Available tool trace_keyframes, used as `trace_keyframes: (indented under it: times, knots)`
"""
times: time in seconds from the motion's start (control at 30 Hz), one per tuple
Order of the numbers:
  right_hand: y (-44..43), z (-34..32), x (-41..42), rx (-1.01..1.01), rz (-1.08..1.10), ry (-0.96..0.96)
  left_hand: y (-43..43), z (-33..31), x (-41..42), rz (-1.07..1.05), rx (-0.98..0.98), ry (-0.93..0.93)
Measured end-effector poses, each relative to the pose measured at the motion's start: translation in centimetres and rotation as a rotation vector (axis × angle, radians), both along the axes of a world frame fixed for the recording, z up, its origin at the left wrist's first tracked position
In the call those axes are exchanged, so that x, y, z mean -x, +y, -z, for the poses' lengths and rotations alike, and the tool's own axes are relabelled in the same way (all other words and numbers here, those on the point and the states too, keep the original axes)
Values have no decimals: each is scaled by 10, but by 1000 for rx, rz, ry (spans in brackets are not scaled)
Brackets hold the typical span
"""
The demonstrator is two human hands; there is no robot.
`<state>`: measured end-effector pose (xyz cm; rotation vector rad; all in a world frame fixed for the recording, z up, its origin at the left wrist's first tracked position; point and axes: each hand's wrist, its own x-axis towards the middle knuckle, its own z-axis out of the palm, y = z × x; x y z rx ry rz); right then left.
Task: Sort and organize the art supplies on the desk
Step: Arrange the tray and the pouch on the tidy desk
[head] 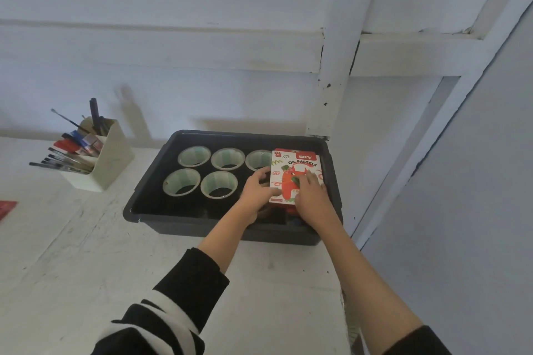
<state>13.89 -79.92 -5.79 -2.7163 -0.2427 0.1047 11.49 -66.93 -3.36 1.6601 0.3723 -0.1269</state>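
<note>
Both hands are on the oil pastels box [294,166], which sits inside the black bin [178,225] at the tabletop's far right edge. The left hand [258,190] grips the box's left side with curled fingers, and the right hand [311,196] lies over its near right corner, though whether those fingers hook the edge I cannot tell. To seat it well, I'd say keep it flat, slide it square into the bin's right end, and stop short of the five tape rolls [180,179] lined up alongside so none gets nudged.
</note>
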Motion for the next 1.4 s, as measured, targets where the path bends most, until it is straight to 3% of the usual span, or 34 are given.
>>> trace_keyframes:
  times: [0.17,0.27,0.37,0.47,0.63,0.73,0.83,0.97,1.13,1.23,1.33,1.4]
  knots:
    - [-1,-4,5,-10,-18,-88,8,0,12,-327,108,-166]
    - [10,-9,13,13,-131,-221,20,-6,22,-411,244,-223]
    - [42,-16,26,-137,-153,-293,51,-14,34,-454,319,-278]
    - [97,-23,44,-327,-184,-346,105,-22,51,-491,292,-358]
    - [233,-21,80,-454,-407,-404,242,-29,90,-612,115,-417]
    - [332,-7,111,-527,-591,-284,344,-19,126,-723,-32,-386]
    - [416,15,142,-651,-665,-8,437,2,170,-743,-312,-247]
    - [517,35,177,-811,-498,463,560,48,231,-495,-903,196]
    - [579,45,211,-785,-357,672,623,81,265,-353,-857,512]
    - [593,42,217,-847,-345,725,631,81,266,-378,-880,468]
    - [604,40,210,-1009,-178,803,637,74,264,-424,-850,422]
    - [606,43,204,-1110,-85,873,641,71,267,-436,-723,440]
